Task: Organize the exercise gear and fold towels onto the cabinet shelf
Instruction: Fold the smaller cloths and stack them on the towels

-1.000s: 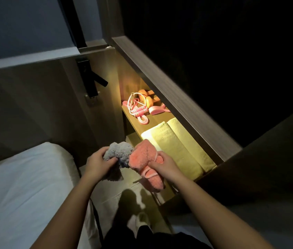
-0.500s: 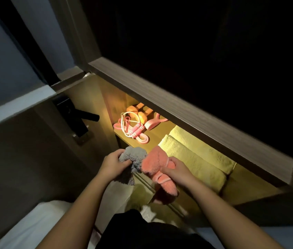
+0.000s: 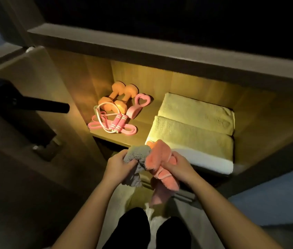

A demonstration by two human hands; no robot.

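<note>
— What are the fingers doing?

— The left hand point(image 3: 118, 163) has its fingers point(image 3: 130, 161) curled round a grey cloth point(image 3: 136, 155). The right hand point(image 3: 176, 163) grips a pink cloth point(image 3: 160, 156) with a strap across it. The two bundles touch, held just in front of the shelf point(image 3: 142, 131) edge.

— And on the shelf?

— Two folded towels point(image 3: 192, 135) lie side by side on the right. On the left are orange dumbbells point(image 3: 118, 97) at the back, a pink heart-shaped grip point(image 3: 140, 105) beside them and a jump rope point(image 3: 113, 121) in front. A black door handle point(image 3: 39, 105) juts out at far left.
</note>
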